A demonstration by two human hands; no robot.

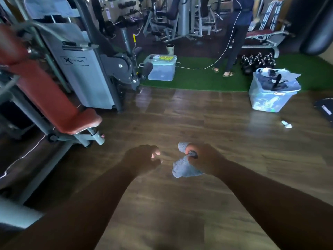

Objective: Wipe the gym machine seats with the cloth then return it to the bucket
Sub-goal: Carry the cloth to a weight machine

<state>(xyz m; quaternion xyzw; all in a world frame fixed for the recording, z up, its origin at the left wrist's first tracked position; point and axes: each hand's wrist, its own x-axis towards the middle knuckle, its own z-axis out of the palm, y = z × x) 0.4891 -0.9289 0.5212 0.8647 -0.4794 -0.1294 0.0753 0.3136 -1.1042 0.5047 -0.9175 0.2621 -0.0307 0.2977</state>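
Right hand pinches the cloth, bunched and hanging. Left hand loosely curled, holding nothing. Seat lies ahead-left, nearer the left hand.

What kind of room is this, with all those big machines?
It looks like a gym. There is a weight machine with a red padded seat, a cluster of kettlebells on green turf, and a rack of dumbbells at the back.

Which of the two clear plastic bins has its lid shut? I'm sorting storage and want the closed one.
The clear plastic bin on the green turf, beside the grey machine, has a flat lid on top. The clear plastic bin on the wood floor stands heaped with dark items and papers.
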